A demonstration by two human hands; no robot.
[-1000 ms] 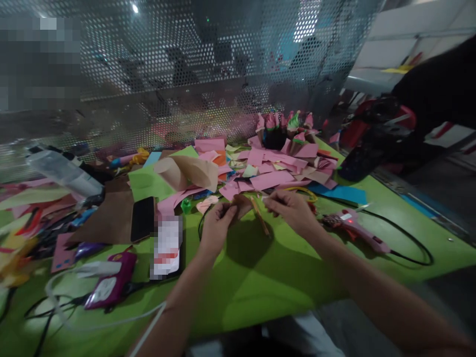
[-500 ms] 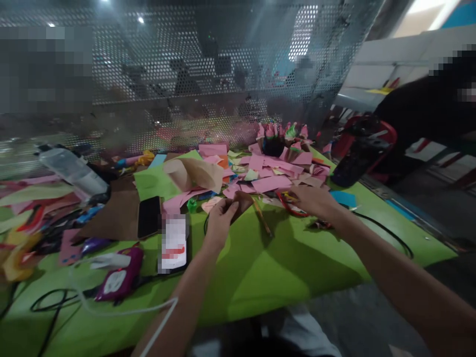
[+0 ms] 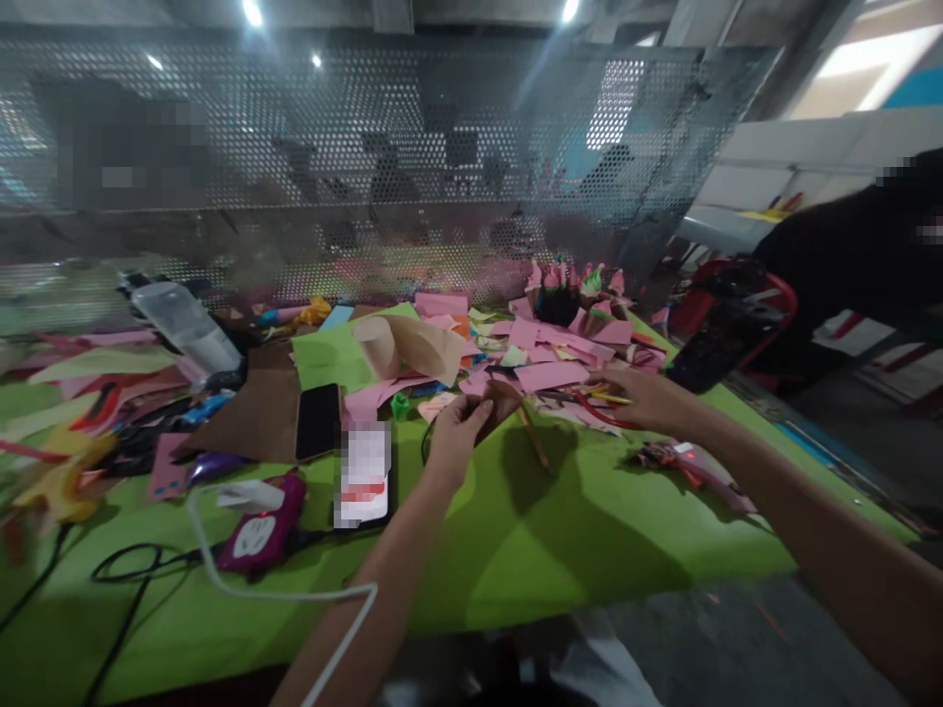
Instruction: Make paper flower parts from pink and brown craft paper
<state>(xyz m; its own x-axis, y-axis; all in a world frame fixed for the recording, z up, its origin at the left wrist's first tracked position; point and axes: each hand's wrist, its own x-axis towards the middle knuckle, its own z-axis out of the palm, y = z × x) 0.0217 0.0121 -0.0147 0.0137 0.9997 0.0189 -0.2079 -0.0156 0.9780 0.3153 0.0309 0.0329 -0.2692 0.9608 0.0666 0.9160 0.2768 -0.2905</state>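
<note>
My left hand (image 3: 458, 437) is closed on a small piece of brown paper (image 3: 502, 401), pinched between thumb and fingers above the green table (image 3: 508, 570). Just right of that paper, a thin brown-yellow stick (image 3: 534, 439), perhaps a pencil, points down toward the table. Farther right, my right hand (image 3: 644, 398) reaches over the edge of the scrap pile with its fingers stretched out. Under its fingertips lie a yellow stick-like thing (image 3: 613, 397) and a red curved handle (image 3: 598, 410). Whether the fingers touch them I cannot make out.
Pink paper scraps (image 3: 552, 375) and a curled tan sheet (image 3: 413, 349) lie behind my hands. Left are two phones, a dark one (image 3: 318, 422) and a lit one (image 3: 364, 476), a purple power strip (image 3: 265, 525) with cables, and a clear bottle (image 3: 188, 334). A perforated metal panel (image 3: 331, 177) stands behind.
The view has tilted up and shifted, so the table sits farther right in it. My left hand keeps the brown paper. My right hand stays over the red handle, with the yellow thing showing more.
</note>
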